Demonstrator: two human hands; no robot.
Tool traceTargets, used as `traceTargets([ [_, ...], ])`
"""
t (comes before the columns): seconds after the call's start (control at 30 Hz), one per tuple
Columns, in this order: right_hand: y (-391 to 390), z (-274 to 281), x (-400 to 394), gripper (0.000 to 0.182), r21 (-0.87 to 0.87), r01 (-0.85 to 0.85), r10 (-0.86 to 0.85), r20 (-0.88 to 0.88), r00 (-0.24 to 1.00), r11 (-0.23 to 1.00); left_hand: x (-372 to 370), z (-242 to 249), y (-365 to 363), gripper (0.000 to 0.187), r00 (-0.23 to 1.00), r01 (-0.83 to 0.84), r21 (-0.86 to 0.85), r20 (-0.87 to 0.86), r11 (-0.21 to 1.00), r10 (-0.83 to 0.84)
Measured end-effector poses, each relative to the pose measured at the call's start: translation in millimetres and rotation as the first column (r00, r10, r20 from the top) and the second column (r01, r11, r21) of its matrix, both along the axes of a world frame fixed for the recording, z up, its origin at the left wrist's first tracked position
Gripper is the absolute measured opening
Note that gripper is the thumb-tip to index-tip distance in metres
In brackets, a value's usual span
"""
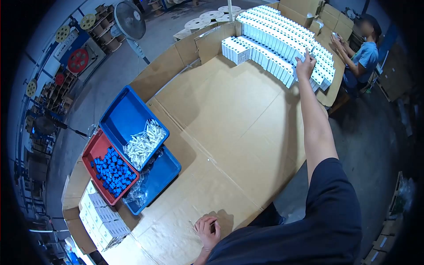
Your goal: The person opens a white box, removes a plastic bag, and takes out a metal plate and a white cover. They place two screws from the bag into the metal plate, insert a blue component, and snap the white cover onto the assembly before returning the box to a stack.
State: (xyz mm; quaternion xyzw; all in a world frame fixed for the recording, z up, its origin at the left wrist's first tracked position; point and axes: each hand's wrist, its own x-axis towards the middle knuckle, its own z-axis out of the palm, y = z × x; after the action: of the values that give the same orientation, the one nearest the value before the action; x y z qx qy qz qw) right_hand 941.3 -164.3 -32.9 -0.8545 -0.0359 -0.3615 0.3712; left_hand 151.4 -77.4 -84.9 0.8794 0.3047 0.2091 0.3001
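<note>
My right hand (305,67) is stretched out to the far right, over the near side of a large block of small white boxes (276,42) with dark marks on their tops. Its fingers are spread, one pointing away from me. It seems to touch the boxes, though the hand hides the contact. Close to my body, my left hand (207,230) rests on the cardboard-covered table (221,145), fingers loosely curved, thumb apart, nothing visible in it.
At left, a blue tray (117,110) holds white plastic pieces (145,143); a red tray (95,143) holds small blue parts (115,172). Under them, another blue tray (165,176) contains clear plastic. Stacked white boxes (104,218) stand near left. A co-worker (364,57) sits far right. A fan (130,22) stands beyond.
</note>
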Motion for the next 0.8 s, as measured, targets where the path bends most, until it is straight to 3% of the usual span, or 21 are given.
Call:
traceTargets([
  [0.07,-5.3,-3.0,4.4,0.057,-0.09,-0.017,0.016,-0.011,1.0,0.996,0.4,0.8,0.1,0.015,1.0,0.003,0.0,-0.003,1.0,-0.003],
  [0.2,-1.8,-3.5,2.5,0.05,-0.081,0.005,-0.003,0.022,1.0,0.997,2.6,2.7,-1.3,0.014,1.0,0.0,0.008,-0.011,1.0,0.0],
  [0.33,2.2,0.9,-7.6,0.067,-0.065,0.033,-0.032,0.011,0.999,0.997,1.5,-0.5,-0.2,0.014,1.0,0.006,0.009,0.005,1.0,-0.006],
  [0.37,2.2,2.5,-10.7,0.082,-0.038,0.044,-0.044,0.004,0.999,0.998,1.1,-2.3,0.0,0.014,1.0,0.003,0.012,0.006,1.0,-0.003],
  [0.5,-7.3,-3.4,-10.2,0.087,0.138,-0.123,0.114,0.065,0.991,0.983,2.0,-0.9,-0.3,0.015,1.0,-0.001,0.015,-0.001,1.0,0.001],
  [0.8,-22.3,-16.8,-3.9,0.083,0.041,-0.112,0.113,-0.025,0.993,0.993,2.5,-0.2,-0.5,0.014,1.0,0.003,0.024,0.004,1.0,-0.003],
])
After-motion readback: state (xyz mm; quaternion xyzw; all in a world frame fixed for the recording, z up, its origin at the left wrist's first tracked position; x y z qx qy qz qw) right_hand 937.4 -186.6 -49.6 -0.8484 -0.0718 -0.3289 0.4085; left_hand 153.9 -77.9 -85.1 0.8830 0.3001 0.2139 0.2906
